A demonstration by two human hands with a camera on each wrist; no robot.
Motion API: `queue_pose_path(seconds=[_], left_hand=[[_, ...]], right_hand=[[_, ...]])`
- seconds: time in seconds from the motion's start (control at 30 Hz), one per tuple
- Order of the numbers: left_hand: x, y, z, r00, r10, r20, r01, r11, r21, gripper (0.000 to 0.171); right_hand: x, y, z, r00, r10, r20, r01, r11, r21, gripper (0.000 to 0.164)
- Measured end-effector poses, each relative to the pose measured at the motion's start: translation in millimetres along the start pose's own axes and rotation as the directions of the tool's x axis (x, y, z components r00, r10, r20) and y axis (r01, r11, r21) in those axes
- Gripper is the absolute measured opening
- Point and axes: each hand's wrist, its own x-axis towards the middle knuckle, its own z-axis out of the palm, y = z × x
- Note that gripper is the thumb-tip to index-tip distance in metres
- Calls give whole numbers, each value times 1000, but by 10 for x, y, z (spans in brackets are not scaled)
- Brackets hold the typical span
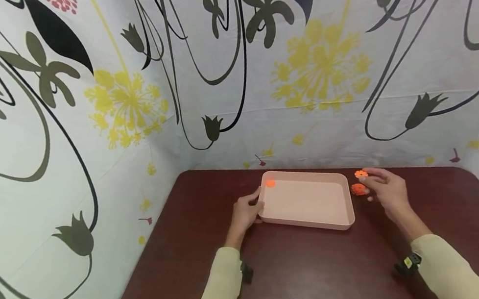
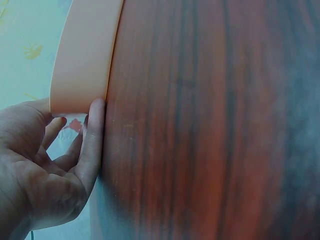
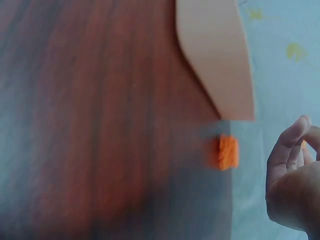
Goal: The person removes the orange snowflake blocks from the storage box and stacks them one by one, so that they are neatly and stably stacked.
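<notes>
A shallow pale pink tray (image 1: 303,201) lies on the table. My left hand (image 1: 245,210) grips its left end, with the thumb up at the rim; in the left wrist view, fingers of that hand (image 2: 55,165) touch the tray wall (image 2: 85,65). A flat orange piece (image 1: 270,184) is in the tray's far left corner. Right of the tray, my right hand (image 1: 388,189) pinches an orange flower-shaped piece (image 1: 361,174) above the table. Below it an orange scallop-edged piece (image 1: 359,189) rests on the table, seen from the side in the right wrist view as a thick ridged block (image 3: 228,152).
The dark reddish-brown table (image 1: 316,274) has rounded far corners. A white cloth (image 1: 224,97) printed with flowers and stems hangs behind and at the left, close to the table's far edge. Each forearm wears a dark strapped device, such as the one at the right sleeve (image 1: 409,264).
</notes>
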Motion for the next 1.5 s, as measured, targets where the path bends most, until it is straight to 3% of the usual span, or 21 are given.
queue_pose_path(seconds=[0.3, 0.63, 1.5], left_hand=[[-2, -8, -13, 1000, 7, -12, -7, 1000, -3, 53], [14, -15, 2, 1000, 11, -7, -11, 1000, -9, 53], [19, 5, -2, 1000, -1, -1, 1, 1000, -3, 53]], right_hand=[[49, 212, -91, 999, 38, -11, -38, 999, -32, 52], [77, 362, -106, 999, 46, 8, -43, 974, -223, 58], [133, 404, -61, 993, 118, 7, -113, 966, -233, 58]])
